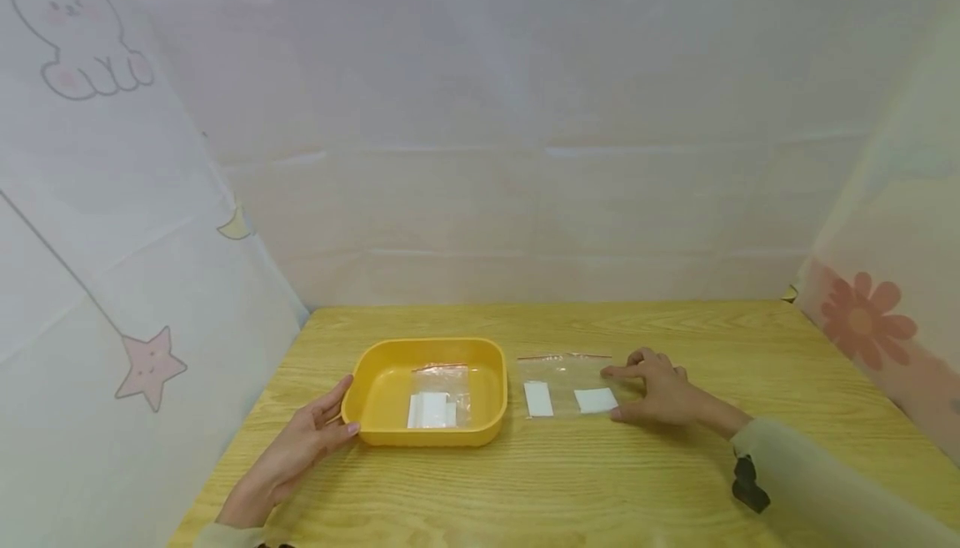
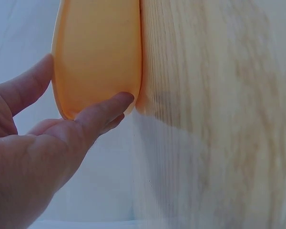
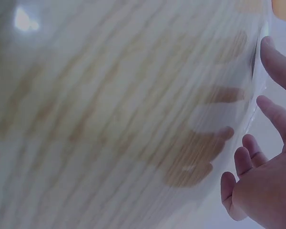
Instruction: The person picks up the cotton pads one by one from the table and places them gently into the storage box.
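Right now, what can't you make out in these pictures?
Exact number of overlapping white pieces in the yellow tray: head view, they cover one another.
Any fine print on the two white pieces in the bag beside it: head view, too small.
The tray's other end: left wrist view, cut off by the top edge.
Part of the right hand: right wrist view, cut off by the right edge.

Booth (image 1: 525, 156) of cartoon-printed sheets (image 1: 82, 239)

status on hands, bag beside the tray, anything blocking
Left hand touching yellow tray. Right hand at right end of clear bag. Bag flat on table. Nothing visible blocking.
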Demonstrator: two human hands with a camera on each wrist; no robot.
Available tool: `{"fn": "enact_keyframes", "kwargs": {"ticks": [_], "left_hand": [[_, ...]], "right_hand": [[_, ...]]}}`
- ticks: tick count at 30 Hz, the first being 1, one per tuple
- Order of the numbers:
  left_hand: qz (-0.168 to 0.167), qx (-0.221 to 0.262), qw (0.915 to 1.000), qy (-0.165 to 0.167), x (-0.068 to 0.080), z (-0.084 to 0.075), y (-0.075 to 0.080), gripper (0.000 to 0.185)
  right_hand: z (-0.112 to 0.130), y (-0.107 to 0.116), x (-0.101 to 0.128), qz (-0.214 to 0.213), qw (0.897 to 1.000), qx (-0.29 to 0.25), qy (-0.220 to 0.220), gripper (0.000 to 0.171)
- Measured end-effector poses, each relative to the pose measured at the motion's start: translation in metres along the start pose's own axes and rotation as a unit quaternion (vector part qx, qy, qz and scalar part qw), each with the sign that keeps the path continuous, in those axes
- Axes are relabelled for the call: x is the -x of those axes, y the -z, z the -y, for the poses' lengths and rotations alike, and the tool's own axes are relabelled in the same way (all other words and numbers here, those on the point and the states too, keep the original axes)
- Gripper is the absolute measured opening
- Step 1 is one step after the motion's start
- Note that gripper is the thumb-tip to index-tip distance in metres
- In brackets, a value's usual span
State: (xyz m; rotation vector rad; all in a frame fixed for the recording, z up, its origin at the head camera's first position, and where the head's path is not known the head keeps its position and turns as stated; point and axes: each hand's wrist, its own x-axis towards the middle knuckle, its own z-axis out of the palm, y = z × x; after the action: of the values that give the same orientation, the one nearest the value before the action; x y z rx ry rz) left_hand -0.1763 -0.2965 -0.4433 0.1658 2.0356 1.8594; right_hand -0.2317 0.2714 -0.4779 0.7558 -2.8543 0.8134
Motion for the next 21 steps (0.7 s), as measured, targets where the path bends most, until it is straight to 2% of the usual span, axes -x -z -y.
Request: {"fn": "enact_keyframes", "kwargs": {"ticks": [4, 10, 16, 21], "left_hand": [[-0.001, 0.0, 1.0, -0.001, 0.001, -0.001, -0.001, 0.085], [0.005, -0.002, 1.0, -0.004, 0.001, -0.001, -0.001, 0.085], [0.001, -0.001, 1.0, 0.001, 0.001, -0.001, -0.001, 0.086], [-0.001, 0.002, 1.0, 0.006, 0.0, -0.002, -0.001, 0.086]], "right_hand": [[-0.003, -0.003, -0.001, 0.009, 1.0, -0.003, -0.01, 0.071], [0.006, 0.001, -0.002, 0.03, 0.999, -0.009, -0.042, 0.067], [0.01, -0.002, -0.001, -0.006, 0.999, -0.009, -0.03, 0.053], [0.012, -0.004, 0.001, -0.04, 0.999, -0.019, 0.002, 0.047]]}}
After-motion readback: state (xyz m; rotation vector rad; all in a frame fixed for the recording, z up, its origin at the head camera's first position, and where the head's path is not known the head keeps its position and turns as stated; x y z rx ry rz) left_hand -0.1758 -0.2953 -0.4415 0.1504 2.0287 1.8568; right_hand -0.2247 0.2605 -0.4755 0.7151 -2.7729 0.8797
